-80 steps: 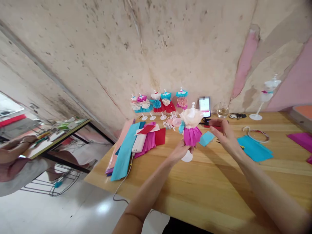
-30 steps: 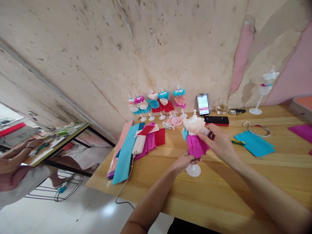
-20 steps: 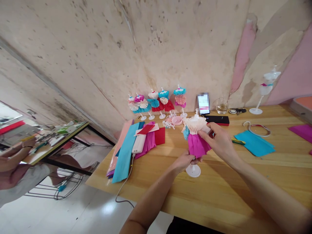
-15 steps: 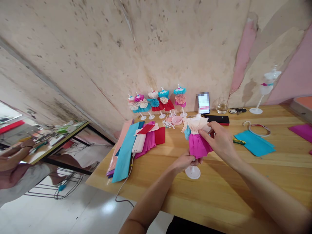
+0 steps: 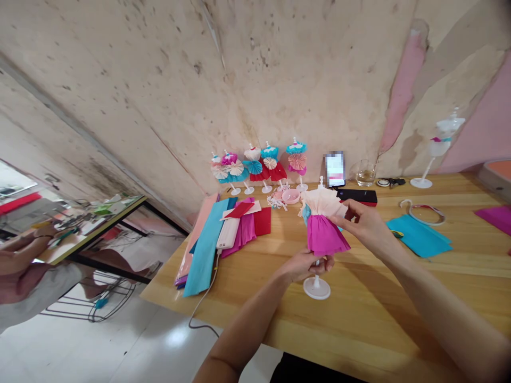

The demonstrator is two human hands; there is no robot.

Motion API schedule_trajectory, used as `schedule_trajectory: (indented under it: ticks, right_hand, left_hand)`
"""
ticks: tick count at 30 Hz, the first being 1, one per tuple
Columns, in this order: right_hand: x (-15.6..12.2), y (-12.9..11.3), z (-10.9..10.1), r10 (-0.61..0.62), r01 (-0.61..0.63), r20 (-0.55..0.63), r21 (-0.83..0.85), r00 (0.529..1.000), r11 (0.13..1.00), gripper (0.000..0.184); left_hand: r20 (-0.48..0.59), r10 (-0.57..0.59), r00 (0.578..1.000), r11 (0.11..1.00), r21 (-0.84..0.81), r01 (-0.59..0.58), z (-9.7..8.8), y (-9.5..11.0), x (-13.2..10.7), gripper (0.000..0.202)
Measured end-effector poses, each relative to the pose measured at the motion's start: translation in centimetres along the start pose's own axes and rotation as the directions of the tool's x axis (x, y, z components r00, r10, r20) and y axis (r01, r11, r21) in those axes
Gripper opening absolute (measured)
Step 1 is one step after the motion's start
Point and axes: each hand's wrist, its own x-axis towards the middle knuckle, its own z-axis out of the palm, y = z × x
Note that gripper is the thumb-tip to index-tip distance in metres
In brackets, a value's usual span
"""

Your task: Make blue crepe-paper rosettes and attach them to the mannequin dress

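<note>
The left hand [image 5: 304, 266] grips the white stand's [image 5: 316, 281] stem below a crepe-paper dress [image 5: 324, 229], mid-surface [image 5: 399, 303]; the right hand [image 5: 365, 226] touches the cream bodice [image 5: 322, 202] — pinching or not, I cannot tell. A hard squeeze could crush the crepe; a tilt could catch the stacked paper [image 5: 203, 250] at 9 o'clock. Open room lies at 6 o'clock.

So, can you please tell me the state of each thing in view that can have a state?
left hand: closed around the white stem under the skirt
right hand: touching the cream top
paper dress: held upright, pink skirt spread
glass: holds clear liquid
phone: upright, screen on
white power bank: cable plugged in, lying on paper sheets
</note>
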Motion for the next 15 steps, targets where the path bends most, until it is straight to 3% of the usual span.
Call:
schedule_trajectory:
  ticks: [3, 15]
  right_hand:
    - [0.0, 0.1, 0.1, 0.017, -0.017, 0.024, -0.017, 1.000, 1.000, 0.032]
    - [-0.6, -0.3, 1.1, 0.010, -0.015, -0.120, -0.044, 0.993, 0.999, 0.026]
  left_hand:
    - [0.000, -0.006, 1.000, 0.999, 0.037, 0.006, 0.0, -0.1, 0.0, 0.052]
    - [0.017, 0.020, 1.000, 0.996, 0.089, -0.022, 0.2, 0.0, -0.1, 0.050]
